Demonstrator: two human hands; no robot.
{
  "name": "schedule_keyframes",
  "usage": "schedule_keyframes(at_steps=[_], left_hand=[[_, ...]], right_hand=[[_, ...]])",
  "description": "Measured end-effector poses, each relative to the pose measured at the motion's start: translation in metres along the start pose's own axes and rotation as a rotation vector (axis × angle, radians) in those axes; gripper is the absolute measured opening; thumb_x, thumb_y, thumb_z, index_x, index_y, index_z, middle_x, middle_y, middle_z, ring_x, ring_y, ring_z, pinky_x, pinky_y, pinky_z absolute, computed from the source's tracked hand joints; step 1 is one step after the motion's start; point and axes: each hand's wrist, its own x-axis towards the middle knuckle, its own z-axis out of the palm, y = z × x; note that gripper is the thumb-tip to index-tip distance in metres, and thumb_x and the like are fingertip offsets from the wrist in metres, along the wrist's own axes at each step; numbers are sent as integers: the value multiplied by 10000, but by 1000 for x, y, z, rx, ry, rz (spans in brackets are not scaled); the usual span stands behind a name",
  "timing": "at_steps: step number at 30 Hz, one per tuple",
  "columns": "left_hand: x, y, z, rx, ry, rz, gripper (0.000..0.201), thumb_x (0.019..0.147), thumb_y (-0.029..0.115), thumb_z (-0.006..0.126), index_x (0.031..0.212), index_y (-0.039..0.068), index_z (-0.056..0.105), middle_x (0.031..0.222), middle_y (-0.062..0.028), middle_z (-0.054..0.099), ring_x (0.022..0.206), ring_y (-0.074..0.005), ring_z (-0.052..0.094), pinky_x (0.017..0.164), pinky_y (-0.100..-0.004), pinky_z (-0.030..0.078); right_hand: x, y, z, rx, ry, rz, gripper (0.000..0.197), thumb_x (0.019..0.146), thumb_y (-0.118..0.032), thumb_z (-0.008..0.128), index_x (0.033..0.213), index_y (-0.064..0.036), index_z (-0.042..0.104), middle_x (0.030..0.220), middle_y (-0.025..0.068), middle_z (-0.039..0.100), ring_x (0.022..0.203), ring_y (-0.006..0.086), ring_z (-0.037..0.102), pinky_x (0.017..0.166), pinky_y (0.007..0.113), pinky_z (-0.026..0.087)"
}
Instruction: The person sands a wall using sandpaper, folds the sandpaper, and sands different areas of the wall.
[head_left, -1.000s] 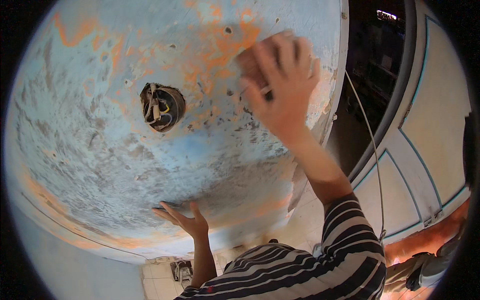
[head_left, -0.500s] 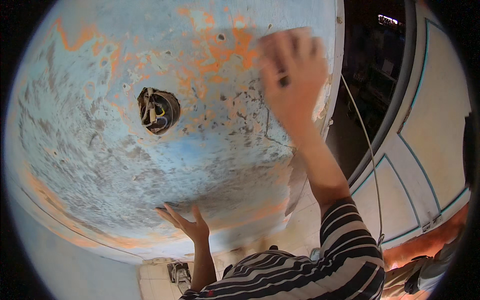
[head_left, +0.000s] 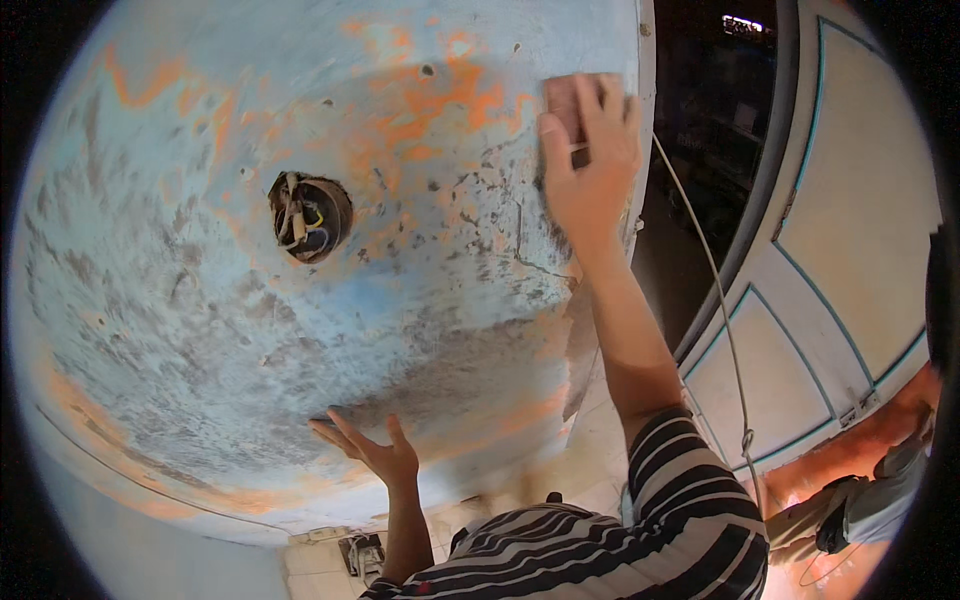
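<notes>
My right hand (head_left: 600,170) is wrapped over a brown, flat sanding block (head_left: 563,105) and presses it to the wall near the wall's right edge. The fingers lie over the block's face and hide part of it; they look slightly blurred. Lower down, my left hand (head_left: 385,455) rests with spread fingers by the wall's dark-smudged lower part, holding nothing that shows. The wall (head_left: 380,295) has worn light-blue paint, grey scuffs, orange patches and a crack below my right hand.
A round hole (head_left: 312,220) with loose wires opens in the wall. A dark doorway (head_left: 705,160) lies to the right, with a hanging cord (head_left: 715,265) and a pale panelled door (head_left: 850,210). Another person's legs (head_left: 860,510) show at the lower right.
My right hand and the sanding block have moved slightly down and toward the wall's right edge. The view has shifted a little; my left hand stays in place.
</notes>
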Motion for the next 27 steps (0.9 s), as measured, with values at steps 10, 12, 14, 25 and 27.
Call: schedule_keyframes(at_steps=[10, 12, 14, 25, 27], left_hand=[[-11, -19, -41, -46, -122, 27, 866, 1000, 437, 621, 1637, 92, 147, 1689, -260, 32, 1557, -481, 20, 1186, -694, 129], [-15, -29, -53, -132, -205, 42, 892, 962, 363, 663, 1634, 72, 155, 1685, -282, 22, 1546, -518, -6, 1178, -701, 113], [-16, -44, -69, -149, -197, 88, 886, 955, 346, 675, 1628, 67, 171, 1681, -290, 34, 1542, -525, 1, 1179, -699, 117], [65, -101, -172, -379, -279, 73, 578, 845, 141, 737, 1383, 15, 568, 1370, -195, 607, 1349, -415, 493, 1119, -522, 362], [73, -110, -186, -420, -278, 123, 483, 794, 170, 798, 1250, 57, 687, 1237, -130, 691, 1257, -381, 564, 1072, -496, 398]], right_hand=[[-95, -56, -17, 130, -65, -20, 588, 910, -219, 704, 1441, -26, 538, 1490, 222, 511, 1373, 537, 425, 1119, 607, 337], [-108, -84, -22, 209, -47, 32, 609, 913, -239, 702, 1459, -35, 526, 1470, 199, 537, 1358, 503, 456, 1102, 607, 362], [-124, -131, -41, 572, 50, 616, 572, 966, -282, 644, 1457, -18, 515, 1419, 179, 575, 1297, 398, 539, 1067, 559, 415], [-214, -309, -78, 1720, -557, 1830, 554, 1058, -468, 435, 1452, -82, 494, 1422, 157, 583, 1258, 368, 594, 1024, 592, 490], [-220, -340, -81, 1650, -672, 1819, 605, 1026, -497, 512, 1423, -41, 502, 1346, 144, 624, 1194, 323, 635, 996, 503, 527]])
